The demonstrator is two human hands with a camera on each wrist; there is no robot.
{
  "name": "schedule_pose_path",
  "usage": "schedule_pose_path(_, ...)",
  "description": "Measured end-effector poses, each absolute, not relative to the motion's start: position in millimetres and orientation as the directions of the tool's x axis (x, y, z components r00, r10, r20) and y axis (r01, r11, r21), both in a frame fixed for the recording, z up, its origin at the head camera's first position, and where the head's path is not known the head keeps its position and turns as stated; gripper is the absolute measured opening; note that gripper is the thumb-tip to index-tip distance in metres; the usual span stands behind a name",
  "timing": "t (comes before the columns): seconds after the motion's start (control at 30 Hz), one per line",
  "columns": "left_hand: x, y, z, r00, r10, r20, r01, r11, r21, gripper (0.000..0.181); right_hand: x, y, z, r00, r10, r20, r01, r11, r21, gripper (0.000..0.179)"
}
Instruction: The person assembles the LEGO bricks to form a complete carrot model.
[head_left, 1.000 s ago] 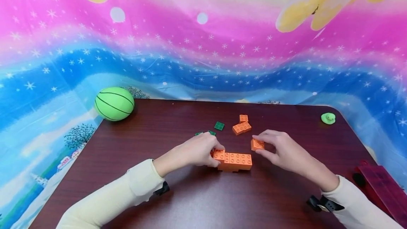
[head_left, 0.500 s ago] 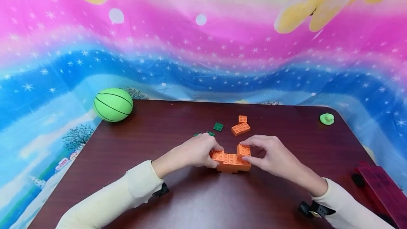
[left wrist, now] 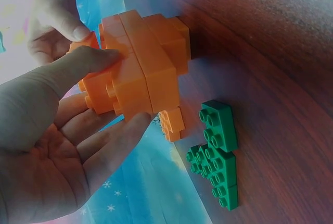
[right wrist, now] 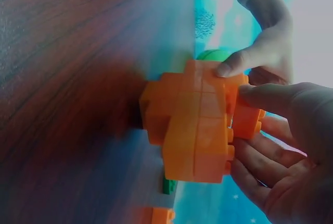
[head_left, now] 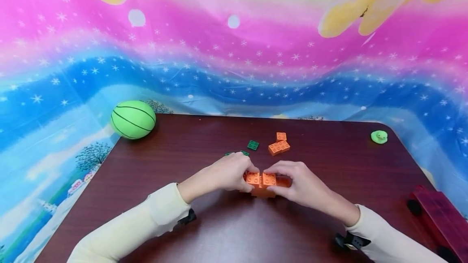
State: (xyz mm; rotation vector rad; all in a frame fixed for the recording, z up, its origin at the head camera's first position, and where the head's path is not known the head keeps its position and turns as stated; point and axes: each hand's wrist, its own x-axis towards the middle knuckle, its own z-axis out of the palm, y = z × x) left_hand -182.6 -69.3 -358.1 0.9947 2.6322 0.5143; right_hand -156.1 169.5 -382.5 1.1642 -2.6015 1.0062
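An orange toy-brick build (head_left: pixel 261 192), wider at the top than at its foot, stands on the dark table; its stepped layers show in the left wrist view. My left hand (head_left: pixel 230 173) grips its left end, thumb (left wrist: pixel 101 60) on one side and fingers on the other. Between thumb and fingers of my right hand (head_left: pixel 305 186) is an orange brick (head_left: pixel 269 179), close over the top studs, beside the raised brick (head_left: pixel 253 178) at the left. In the right wrist view the held brick (right wrist: pixel 245 120) sits by the studded face of the build.
Behind the hands lie several green bricks (head_left: pixel 253 145) and loose orange bricks (head_left: pixel 279 147). A green ball (head_left: pixel 133 119) sits at the back left, a green rubber duck (head_left: pixel 379 136) at the back right. A dark red wheeled toy (head_left: pixel 438 214) is at the right edge.
My right hand has carried the orange brick leftward, from beside the build to over its right end, then along to the raised left brick. The left hand keeps its grip in place.
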Motion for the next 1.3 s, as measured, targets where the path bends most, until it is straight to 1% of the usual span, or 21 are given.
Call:
schedule_pose_path(0.1, -182.6, -68.6, -358.7, -0.718, 0.684, -0.131, 0.582, 0.693, 0.426, 0.039, -156.8, 166.7, -385.9, -0.708, -0.616, 0.346, -0.689, 0.495, -0.530, 0.032)
schedule_pose_path(0.33, -182.3, -69.4, -360.9, -0.717, 0.683, -0.139, 0.577, 0.694, 0.431, 0.041, -160.1, 163.6, -387.2, -0.716, -0.621, 0.320, -0.675, 0.496, -0.547, 0.029)
schedule_pose_path(0.63, -184.9, -70.5, -360.5, -0.712, 0.692, -0.119, 0.595, 0.684, 0.422, 0.041, -165.5, 163.5, -381.6, -0.740, -0.631, 0.231, -0.623, 0.514, -0.589, 0.029)
schedule_pose_path(0.8, -184.9, -71.5, -360.4, -0.711, 0.693, -0.115, 0.595, 0.682, 0.425, 0.039, -167.5, 163.3, -380.1, -0.738, -0.642, 0.209, -0.616, 0.514, -0.597, 0.027)
schedule_pose_path(1.13, -185.3, -71.0, -361.5, -0.701, 0.704, -0.115, 0.603, 0.671, 0.432, 0.039, -167.7, 162.6, -381.2, -0.753, -0.637, 0.163, -0.601, 0.567, -0.563, 0.023)
schedule_pose_path(1.3, -185.2, -70.9, -360.3, -0.691, 0.714, -0.108, 0.632, 0.671, 0.388, 0.041, -168.0, 163.8, -383.0, -0.762, -0.630, 0.154, -0.591, 0.577, -0.564, 0.020)
